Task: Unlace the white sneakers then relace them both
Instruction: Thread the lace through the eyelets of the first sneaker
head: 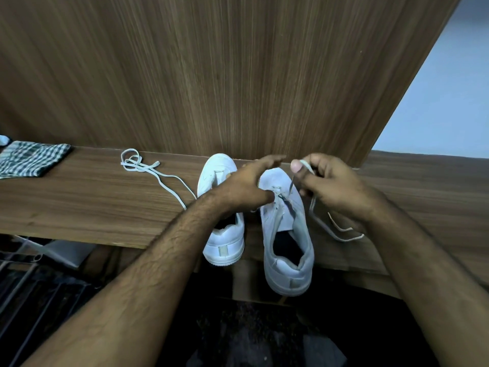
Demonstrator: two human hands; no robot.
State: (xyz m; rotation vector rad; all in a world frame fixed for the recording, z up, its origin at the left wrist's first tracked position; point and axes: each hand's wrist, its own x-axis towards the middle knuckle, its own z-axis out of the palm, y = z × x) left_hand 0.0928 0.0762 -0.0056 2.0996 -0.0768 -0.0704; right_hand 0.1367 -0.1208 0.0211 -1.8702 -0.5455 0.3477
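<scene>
Two white sneakers stand side by side on a wooden shelf (79, 207), toes toward the back panel. The left sneaker (225, 242) has no lace that I can see; a loose white lace (148, 169) lies on the shelf to its left. The right sneaker (288, 247) overhangs the shelf's front edge with its heel. My left hand (248, 184) hovers over both sneakers' toes, fingers spread, thumb by the right sneaker's lowest eyelets. My right hand (328, 186) pinches a second white lace (341, 231), which runs from the eyelets up to my fingers and trails off to the right.
A folded checked cloth (31, 160) lies at the shelf's far left. A tall wooden panel (238, 75) rises right behind the sneakers. A metal rack (31, 282) sits below the shelf on the left. A pale wall (449, 102) shows at the right.
</scene>
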